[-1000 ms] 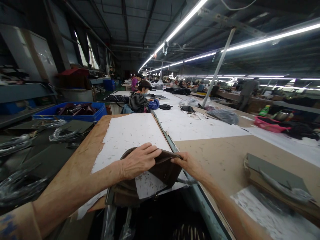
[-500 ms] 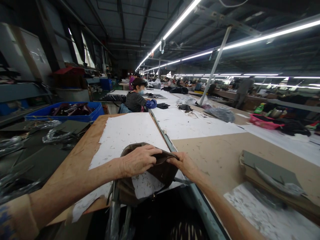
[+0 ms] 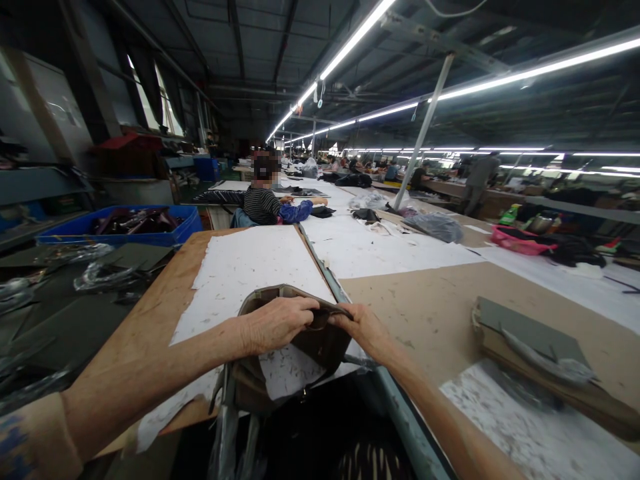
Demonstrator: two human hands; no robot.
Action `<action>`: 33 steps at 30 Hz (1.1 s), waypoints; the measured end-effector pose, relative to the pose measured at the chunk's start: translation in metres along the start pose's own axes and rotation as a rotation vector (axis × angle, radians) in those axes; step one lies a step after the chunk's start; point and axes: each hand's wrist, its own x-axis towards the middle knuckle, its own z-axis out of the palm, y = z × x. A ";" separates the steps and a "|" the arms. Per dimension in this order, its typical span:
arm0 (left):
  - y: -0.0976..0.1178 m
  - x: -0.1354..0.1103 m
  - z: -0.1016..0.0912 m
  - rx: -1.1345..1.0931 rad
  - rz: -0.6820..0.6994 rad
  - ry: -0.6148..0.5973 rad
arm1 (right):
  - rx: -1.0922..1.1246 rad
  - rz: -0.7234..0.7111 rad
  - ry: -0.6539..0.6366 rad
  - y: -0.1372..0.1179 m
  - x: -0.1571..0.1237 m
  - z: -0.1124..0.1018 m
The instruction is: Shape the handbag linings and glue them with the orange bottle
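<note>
A dark olive-brown bag stands on its side at the near edge of the table, its mouth facing me. Plastic-wrapped straps hang from its left side. My left hand is closed on the upper rim of the bag, fingertips curled over the edge. At the rim's right corner, my right hand pinches the fabric between thumb and fingers. Through the opening, a white sheet with thread scraps shows.
Stacked olive bags with plastic-wrapped handles lie to the right. More olive pieces are at left, before a blue crate. A seated co-worker is ahead. A metal strip divides the tabletops. A pole rises behind.
My hands keep their grip on the bag's rim, with only a slight shift of the fingers. The view has turned slightly right. The co-worker ahead has turned the head and stretched an arm out.
</note>
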 end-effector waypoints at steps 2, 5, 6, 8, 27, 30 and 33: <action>0.000 0.002 0.000 -0.010 -0.001 -0.005 | -0.004 -0.007 -0.002 -0.001 0.000 0.000; 0.002 0.007 0.002 -0.021 0.008 -0.011 | -0.013 -0.020 -0.002 -0.002 -0.002 0.000; 0.003 0.009 0.004 -0.028 0.009 -0.020 | -0.018 -0.025 -0.003 -0.002 -0.002 0.000; 0.005 0.013 0.005 -0.056 0.002 -0.047 | -0.031 -0.031 -0.004 -0.003 -0.003 0.000; -0.006 0.004 0.001 -0.120 -0.409 -0.006 | -0.478 -0.076 0.189 -0.016 0.002 0.015; -0.006 0.003 0.000 -0.041 -0.484 0.019 | -0.545 -0.075 0.221 -0.016 0.003 0.015; -0.004 0.002 0.000 0.153 -0.503 0.009 | -0.568 -0.050 0.225 -0.020 0.003 0.013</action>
